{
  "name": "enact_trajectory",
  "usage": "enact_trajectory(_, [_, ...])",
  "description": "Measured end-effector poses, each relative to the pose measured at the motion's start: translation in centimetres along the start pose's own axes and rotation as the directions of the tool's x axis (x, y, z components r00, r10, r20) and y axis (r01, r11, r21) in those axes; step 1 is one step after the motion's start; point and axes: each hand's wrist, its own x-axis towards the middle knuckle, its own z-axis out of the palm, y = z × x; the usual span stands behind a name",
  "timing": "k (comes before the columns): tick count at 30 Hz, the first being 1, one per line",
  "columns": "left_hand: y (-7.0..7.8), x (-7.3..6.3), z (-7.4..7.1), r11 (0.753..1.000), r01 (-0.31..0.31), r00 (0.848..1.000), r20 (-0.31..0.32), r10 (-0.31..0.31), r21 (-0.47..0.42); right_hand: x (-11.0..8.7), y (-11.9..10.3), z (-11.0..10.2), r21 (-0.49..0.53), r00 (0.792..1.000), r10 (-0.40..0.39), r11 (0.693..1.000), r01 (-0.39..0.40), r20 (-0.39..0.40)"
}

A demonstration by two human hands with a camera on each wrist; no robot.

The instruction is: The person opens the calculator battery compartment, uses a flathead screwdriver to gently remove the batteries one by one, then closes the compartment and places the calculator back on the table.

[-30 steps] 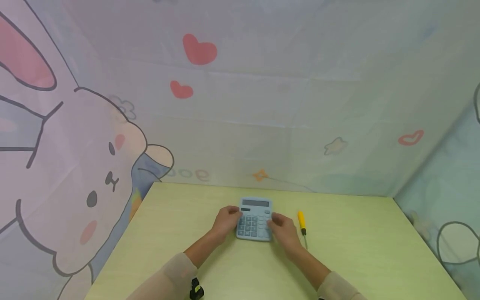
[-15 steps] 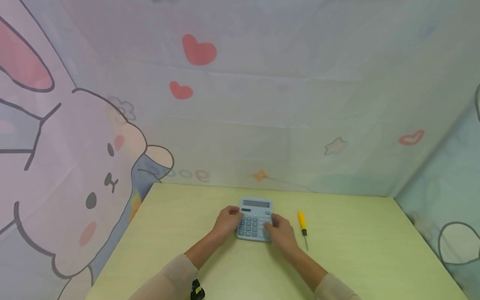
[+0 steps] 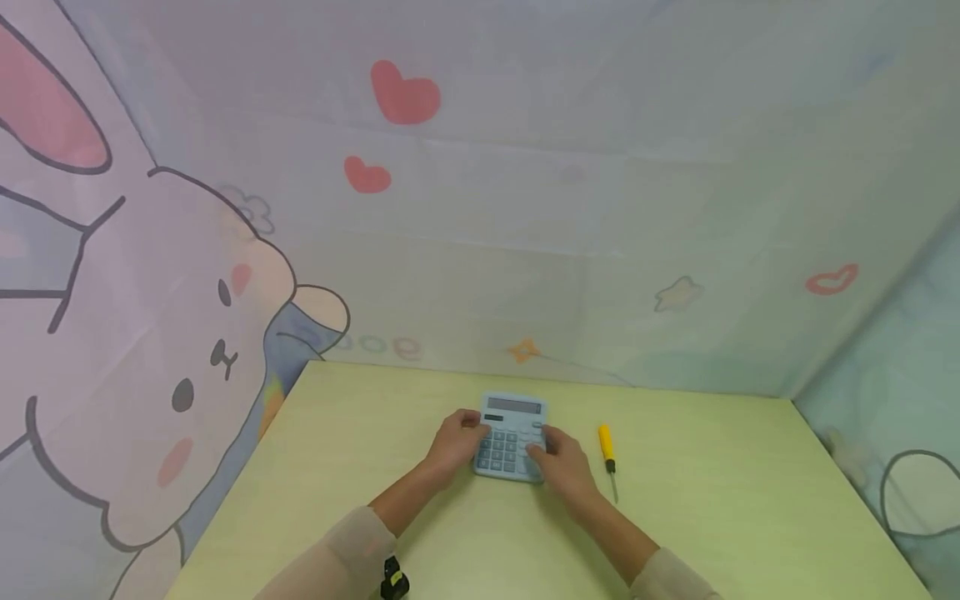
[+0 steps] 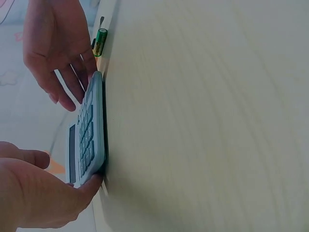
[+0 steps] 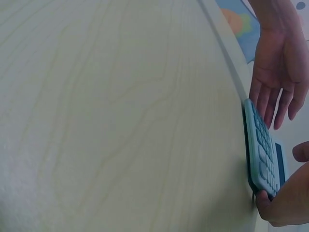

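Note:
A light blue calculator (image 3: pixel 512 437) faces up near the middle of the table, its screen toward the back wall. My left hand (image 3: pixel 453 444) holds its left edge, the thumb over the face and fingers at the side. At the right edge, my right hand (image 3: pixel 565 468) holds it too, with the thumb over the lower right keys. The left wrist view shows the calculator (image 4: pixel 89 137) edge-on, close over the tabletop, between both hands. From the right wrist view, right fingertips meet the calculator's (image 5: pixel 263 150) near edge.
To the right lies a screwdriver (image 3: pixel 607 450) with a yellow handle, its shaft toward me. A green cylinder like a battery (image 4: pixel 100 42) lies beyond the right hand. A small black object (image 3: pixel 393 579) shows by the left sleeve. A printed cloth (image 3: pixel 525 208) hangs behind the table.
My right thumb has moved inward from the calculator's right edge onto its keys. The left hand keeps its place; the head view has shifted slightly.

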Motion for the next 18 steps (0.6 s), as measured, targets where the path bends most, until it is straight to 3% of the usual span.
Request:
enact_trajectory(7, [0.2,0.0,0.3,1.0,-0.007,0.999,0.033,0.008,-0.005,0.1,0.7,-0.5,0.001,1.0,0.007,1.0,-0.007,0.007])
enact_trajectory(12, [0.1,-0.3,0.2,1.0,-0.012,0.999,0.044,0.011,0.023,0.2,1.1,-1.0,-0.016,0.998,-0.02,1.0,0.021,0.059])
enact_trajectory(15, [0.4,-0.5,0.0,0.996,-0.036,0.998,0.058,0.031,0.082,0.3,1.0,-1.8,-0.042,0.991,-0.052,0.997,0.057,0.123])
enact_trajectory(18, [1.0,-0.8,-0.2,0.977,-0.1,0.991,0.106,0.081,0.188,0.3,0.7,-3.1,-0.06,0.976,-0.08,0.994,0.093,0.201])
